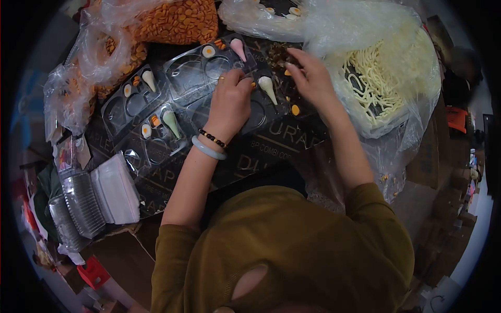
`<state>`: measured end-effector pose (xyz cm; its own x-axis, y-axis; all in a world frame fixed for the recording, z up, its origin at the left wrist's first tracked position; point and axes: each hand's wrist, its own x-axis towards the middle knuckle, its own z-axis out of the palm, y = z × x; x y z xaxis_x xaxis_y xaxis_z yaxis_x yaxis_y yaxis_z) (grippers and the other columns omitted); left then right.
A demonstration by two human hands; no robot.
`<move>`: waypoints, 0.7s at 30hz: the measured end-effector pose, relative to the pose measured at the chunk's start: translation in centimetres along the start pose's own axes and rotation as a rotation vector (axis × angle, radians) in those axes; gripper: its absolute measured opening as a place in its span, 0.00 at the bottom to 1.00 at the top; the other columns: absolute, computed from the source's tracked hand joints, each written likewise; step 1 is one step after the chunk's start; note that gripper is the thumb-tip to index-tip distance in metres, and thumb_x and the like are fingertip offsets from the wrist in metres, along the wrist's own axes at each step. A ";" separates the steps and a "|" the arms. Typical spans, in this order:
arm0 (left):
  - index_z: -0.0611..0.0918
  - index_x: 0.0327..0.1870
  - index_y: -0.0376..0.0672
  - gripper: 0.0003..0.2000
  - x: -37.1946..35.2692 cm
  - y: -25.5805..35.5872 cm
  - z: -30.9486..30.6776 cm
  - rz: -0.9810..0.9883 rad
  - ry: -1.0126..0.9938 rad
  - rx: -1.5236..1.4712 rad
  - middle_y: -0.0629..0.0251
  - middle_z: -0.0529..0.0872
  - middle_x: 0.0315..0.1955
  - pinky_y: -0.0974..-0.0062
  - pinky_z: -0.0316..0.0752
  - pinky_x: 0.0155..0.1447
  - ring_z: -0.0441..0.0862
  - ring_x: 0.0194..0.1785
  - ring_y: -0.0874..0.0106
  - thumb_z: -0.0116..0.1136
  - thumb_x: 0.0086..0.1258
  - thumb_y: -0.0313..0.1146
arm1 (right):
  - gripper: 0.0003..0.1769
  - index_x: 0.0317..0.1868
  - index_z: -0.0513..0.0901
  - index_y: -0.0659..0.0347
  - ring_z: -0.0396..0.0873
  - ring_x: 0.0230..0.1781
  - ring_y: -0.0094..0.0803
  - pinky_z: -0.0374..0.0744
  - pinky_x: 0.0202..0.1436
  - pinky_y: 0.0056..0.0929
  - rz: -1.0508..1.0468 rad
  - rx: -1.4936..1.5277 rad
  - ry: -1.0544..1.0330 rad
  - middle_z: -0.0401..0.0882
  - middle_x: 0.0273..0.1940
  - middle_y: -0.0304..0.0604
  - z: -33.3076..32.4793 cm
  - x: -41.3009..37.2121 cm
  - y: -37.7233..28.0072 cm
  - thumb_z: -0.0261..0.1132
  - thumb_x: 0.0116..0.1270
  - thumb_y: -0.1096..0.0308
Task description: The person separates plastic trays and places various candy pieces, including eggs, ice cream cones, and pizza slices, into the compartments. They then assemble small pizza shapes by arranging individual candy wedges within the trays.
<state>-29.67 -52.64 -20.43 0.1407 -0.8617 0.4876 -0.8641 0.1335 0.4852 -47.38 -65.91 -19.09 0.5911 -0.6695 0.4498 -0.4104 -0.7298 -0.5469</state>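
Note:
My left hand (229, 99), with a ring, a beaded bracelet and a pale bangle on its side, is closed over the clear plastic trays (185, 81); whatever its fingertips hold is hidden. Right of it lies a white cone-shaped piece (267, 89), and above it a pink one (238, 49). My right hand (312, 78) has its thumb and fingers at a dark brown curly clump (279, 55) at the back of the table. A green cone-shaped piece (170, 124), another white one (148, 81) and small egg-like pieces (209, 51) sit in the trays.
A bag of orange pieces (177, 22) lies at the back left. At the right is a plastic bag of pale noodle-like strands (373, 78). Stacked clear containers (83, 203) and flat plastic sleeves (116, 188) stand at the front left. A loose yellow piece (295, 110) lies near the right forearm.

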 end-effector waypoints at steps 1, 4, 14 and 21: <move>0.82 0.41 0.36 0.10 -0.1 0.9 -0.3 0.037 -0.033 -0.036 0.55 0.80 0.43 0.62 0.74 0.49 0.77 0.48 0.55 0.63 0.58 0.23 | 0.19 0.57 0.78 0.61 0.75 0.59 0.50 0.73 0.62 0.38 -0.004 -0.160 -0.055 0.77 0.57 0.55 -1.4 -0.1 1.9 0.63 0.67 0.65; 0.82 0.41 0.37 0.12 -0.6 3.4 0.2 0.162 -0.096 -0.141 0.57 0.80 0.45 0.61 0.73 0.50 0.77 0.50 0.56 0.67 0.55 0.25 | 0.20 0.55 0.79 0.60 0.73 0.60 0.53 0.72 0.63 0.41 0.161 -0.450 -0.258 0.74 0.61 0.56 -5.6 -0.8 3.5 0.64 0.61 0.70; 0.82 0.35 0.39 0.08 7.7 4.1 10.4 0.235 -0.128 0.050 0.59 0.79 0.36 0.65 0.74 0.49 0.77 0.46 0.58 0.59 0.52 0.22 | 0.11 0.42 0.87 0.51 0.74 0.53 0.38 0.67 0.56 0.40 -0.065 -0.489 -0.058 0.79 0.46 0.39 -4.3 -1.6 5.3 0.67 0.58 0.64; 0.86 0.31 0.45 0.05 7.4 4.3 9.4 0.319 -0.279 0.116 0.63 0.80 0.36 0.65 0.72 0.49 0.76 0.49 0.62 0.62 0.54 0.28 | 0.16 0.49 0.86 0.49 0.66 0.64 0.39 0.58 0.66 0.42 0.050 -0.403 -0.466 0.73 0.60 0.43 -6.5 -0.8 6.8 0.65 0.62 0.58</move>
<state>-36.85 -63.06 -21.56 -0.2638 -0.8877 0.3774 -0.8939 0.3720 0.2501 -55.13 -71.22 -18.61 0.7685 -0.6393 0.0251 -0.6215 -0.7553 -0.2081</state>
